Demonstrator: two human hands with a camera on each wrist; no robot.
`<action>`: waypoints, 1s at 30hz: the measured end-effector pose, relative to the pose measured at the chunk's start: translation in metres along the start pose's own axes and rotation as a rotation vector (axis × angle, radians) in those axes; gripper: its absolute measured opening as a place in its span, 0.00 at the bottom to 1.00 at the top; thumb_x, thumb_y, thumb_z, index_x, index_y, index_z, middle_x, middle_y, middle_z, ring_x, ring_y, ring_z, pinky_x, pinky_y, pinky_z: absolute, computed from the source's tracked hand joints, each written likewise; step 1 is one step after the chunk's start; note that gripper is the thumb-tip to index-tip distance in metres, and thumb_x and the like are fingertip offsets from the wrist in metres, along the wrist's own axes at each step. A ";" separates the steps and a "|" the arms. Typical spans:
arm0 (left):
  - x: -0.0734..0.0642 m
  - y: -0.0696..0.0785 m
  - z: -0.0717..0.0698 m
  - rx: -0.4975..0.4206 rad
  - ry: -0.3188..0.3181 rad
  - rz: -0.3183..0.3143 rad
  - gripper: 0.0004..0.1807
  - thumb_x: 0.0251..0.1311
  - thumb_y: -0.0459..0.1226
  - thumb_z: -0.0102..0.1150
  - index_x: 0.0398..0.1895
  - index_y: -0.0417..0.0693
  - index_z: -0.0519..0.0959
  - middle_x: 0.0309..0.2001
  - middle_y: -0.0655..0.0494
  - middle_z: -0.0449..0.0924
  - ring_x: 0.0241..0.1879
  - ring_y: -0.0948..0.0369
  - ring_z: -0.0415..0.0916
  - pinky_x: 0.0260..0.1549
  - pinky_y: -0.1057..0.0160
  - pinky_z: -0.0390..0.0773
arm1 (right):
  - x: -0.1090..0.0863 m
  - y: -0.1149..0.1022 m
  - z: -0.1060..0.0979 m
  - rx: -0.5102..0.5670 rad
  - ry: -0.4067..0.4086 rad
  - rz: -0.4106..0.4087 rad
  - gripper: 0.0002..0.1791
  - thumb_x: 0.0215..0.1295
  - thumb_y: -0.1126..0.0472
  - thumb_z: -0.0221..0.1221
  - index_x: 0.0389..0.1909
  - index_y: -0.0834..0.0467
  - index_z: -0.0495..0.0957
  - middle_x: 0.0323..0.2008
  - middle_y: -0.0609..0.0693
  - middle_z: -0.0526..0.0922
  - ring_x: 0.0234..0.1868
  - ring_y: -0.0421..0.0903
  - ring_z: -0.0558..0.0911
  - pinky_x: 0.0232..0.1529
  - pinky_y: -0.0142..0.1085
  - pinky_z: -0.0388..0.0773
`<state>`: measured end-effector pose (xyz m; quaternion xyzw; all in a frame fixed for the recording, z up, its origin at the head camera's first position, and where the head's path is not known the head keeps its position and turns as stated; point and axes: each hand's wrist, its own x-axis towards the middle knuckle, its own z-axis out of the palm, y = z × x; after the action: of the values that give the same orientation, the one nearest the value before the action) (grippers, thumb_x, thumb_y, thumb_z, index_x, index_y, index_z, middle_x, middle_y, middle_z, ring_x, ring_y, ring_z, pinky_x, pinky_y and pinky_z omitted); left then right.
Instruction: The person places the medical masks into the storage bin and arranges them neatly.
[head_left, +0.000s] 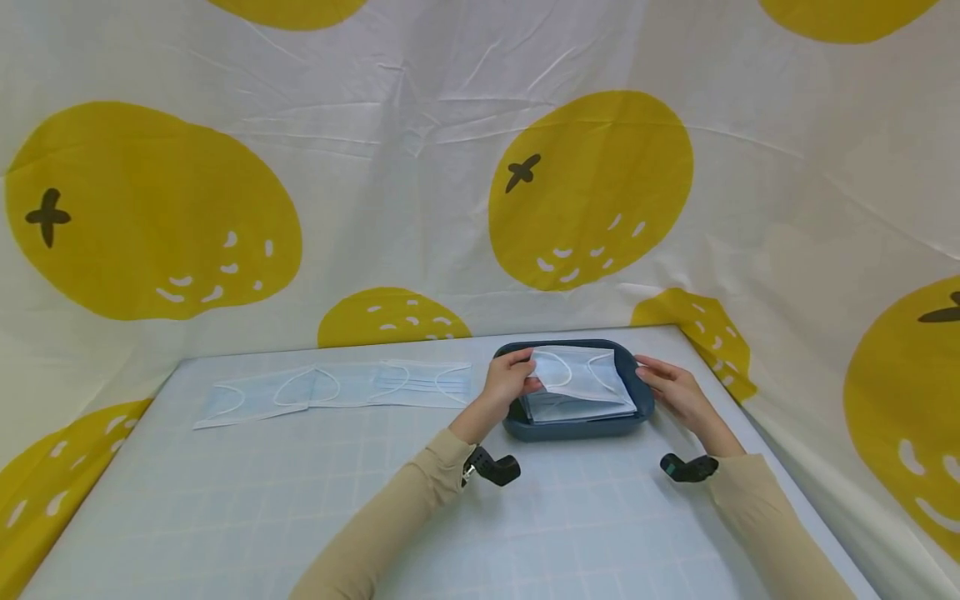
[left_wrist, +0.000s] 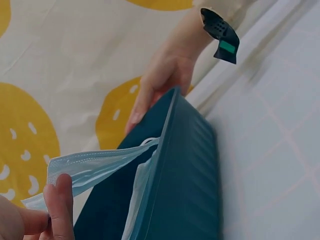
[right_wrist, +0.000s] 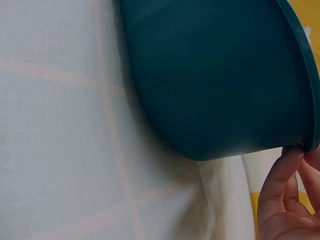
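Observation:
My left hand (head_left: 506, 385) pinches the left end of a light blue face mask (head_left: 576, 367) with white ear loops. The held mask slants over a dark blue plastic basket (head_left: 573, 431), its left end raised in the left wrist view. Beneath it, more masks (head_left: 577, 408) lie inside the basket. At the basket's right end, my right hand (head_left: 678, 396) holds the rim, fingertips right at the lip in the right wrist view.
To the left of the basket, several face masks (head_left: 337, 387) lie flat in an overlapping row on the pale checked tabletop (head_left: 300, 492). Behind the table hangs a white curtain (head_left: 420, 208) printed with yellow fruit.

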<state>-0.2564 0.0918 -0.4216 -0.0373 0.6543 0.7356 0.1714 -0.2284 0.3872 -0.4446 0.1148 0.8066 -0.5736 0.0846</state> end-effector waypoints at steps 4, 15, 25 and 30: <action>0.000 0.000 0.003 0.007 -0.007 0.003 0.20 0.68 0.32 0.51 0.63 0.42 0.73 0.42 0.45 0.80 0.21 0.70 0.75 0.29 0.73 0.82 | 0.000 -0.001 0.001 0.005 0.006 0.005 0.35 0.69 0.46 0.53 0.72 0.55 0.59 0.70 0.61 0.61 0.47 0.32 0.73 0.46 0.17 0.74; 0.001 -0.002 0.003 0.057 -0.028 0.024 0.20 0.66 0.31 0.53 0.61 0.39 0.74 0.44 0.41 0.84 0.20 0.70 0.78 0.28 0.72 0.82 | -0.001 0.000 0.000 0.003 -0.004 -0.006 0.34 0.70 0.46 0.53 0.72 0.56 0.59 0.70 0.61 0.60 0.47 0.32 0.72 0.45 0.16 0.73; -0.002 -0.003 0.003 0.175 0.051 0.106 0.15 0.58 0.31 0.63 0.49 0.37 0.82 0.36 0.43 0.86 0.15 0.70 0.77 0.22 0.73 0.80 | -0.001 -0.001 0.001 0.006 -0.003 0.000 0.35 0.70 0.46 0.53 0.72 0.56 0.58 0.71 0.61 0.59 0.48 0.33 0.72 0.44 0.15 0.73; -0.004 -0.002 0.002 0.240 0.083 0.120 0.14 0.56 0.30 0.65 0.46 0.38 0.83 0.33 0.45 0.87 0.14 0.70 0.76 0.21 0.73 0.80 | -0.001 -0.001 0.001 -0.009 -0.003 0.010 0.35 0.70 0.45 0.52 0.72 0.55 0.58 0.71 0.61 0.60 0.54 0.38 0.71 0.52 0.21 0.74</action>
<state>-0.2520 0.0935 -0.4224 -0.0079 0.7452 0.6588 0.1031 -0.2275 0.3858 -0.4438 0.1177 0.8085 -0.5697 0.0891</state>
